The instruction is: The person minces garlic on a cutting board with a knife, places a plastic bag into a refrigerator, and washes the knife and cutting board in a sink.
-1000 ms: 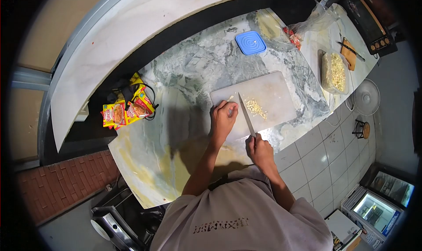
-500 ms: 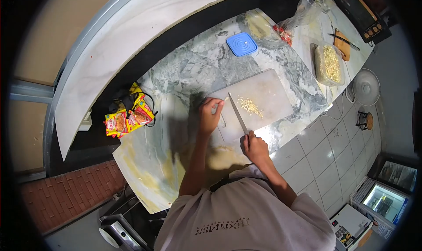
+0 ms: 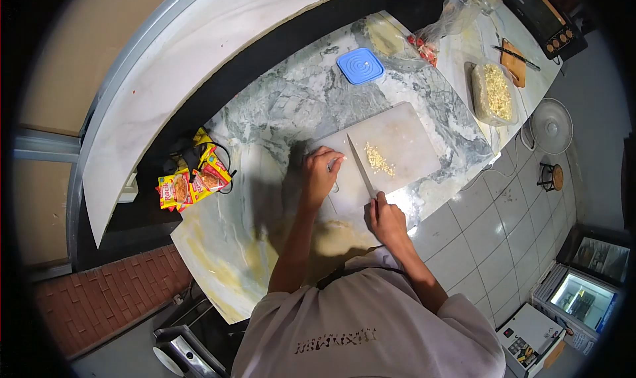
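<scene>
Your marbled surface (image 3: 285, 106) fills the middle of the frame, with the pale cutting board (image 3: 412, 136) lying near its front edge. At the left of the frame sit yellow-and-red packets (image 3: 192, 183). Toward the upper right you have a clear container (image 3: 477, 94) filled with pale chopped pieces, and at upper centre the blue lid (image 3: 360, 67) lies beyond the board. Your right hand (image 3: 389, 219), below the board's front edge, is closed around the handle of the knife (image 3: 361, 166); its blade slants over the board toward the upper left. Your left hand (image 3: 319, 174), at the board's left side, has its fingers curled to the thumb, pinching a small pale bit (image 3: 344, 158). Just right of the blade, the chopped bits (image 3: 379, 161) lie scattered on the board.
</scene>
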### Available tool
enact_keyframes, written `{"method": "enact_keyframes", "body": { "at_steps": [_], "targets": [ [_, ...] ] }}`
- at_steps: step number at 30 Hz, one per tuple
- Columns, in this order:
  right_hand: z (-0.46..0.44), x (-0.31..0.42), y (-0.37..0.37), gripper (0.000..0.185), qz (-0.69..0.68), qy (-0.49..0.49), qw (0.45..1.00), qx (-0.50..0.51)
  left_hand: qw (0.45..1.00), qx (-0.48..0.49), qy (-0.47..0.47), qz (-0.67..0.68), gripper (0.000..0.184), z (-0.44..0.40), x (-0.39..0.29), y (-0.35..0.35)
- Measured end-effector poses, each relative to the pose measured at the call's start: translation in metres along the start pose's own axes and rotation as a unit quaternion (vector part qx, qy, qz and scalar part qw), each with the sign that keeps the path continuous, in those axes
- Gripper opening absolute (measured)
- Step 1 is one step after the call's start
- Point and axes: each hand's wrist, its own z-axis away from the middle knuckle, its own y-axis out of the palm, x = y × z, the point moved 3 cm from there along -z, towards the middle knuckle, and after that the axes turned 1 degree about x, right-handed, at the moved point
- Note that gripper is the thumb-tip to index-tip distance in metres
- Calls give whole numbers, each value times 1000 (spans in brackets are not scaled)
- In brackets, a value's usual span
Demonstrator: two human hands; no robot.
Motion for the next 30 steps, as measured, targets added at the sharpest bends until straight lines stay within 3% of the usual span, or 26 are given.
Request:
{"method": "enact_keyframes", "body": {
  "at_steps": [6, 9, 11, 14, 30],
  "targets": [
    [-1, 1, 8, 28, 0, -20, 999, 28, 1000, 8, 10, 5, 9, 16, -4, 7],
    [-2, 5, 3, 43, -12, -67, 997, -23, 1000, -4, 4, 1, 9, 18, -7, 9],
    [-5, 7, 4, 73, -3, -78, 997, 3, 1000, -13, -8, 10, 9, 19, -6, 10],
    [-8, 7, 9, 86, 9, -84, 996, 13, 1000, -26, -8, 4, 9, 23, -4, 10],
    [-9, 16, 13, 92, 68, -99, 993, 20, 999, -26, 19, -27, 10, 23, -9, 6]
  ]
}}
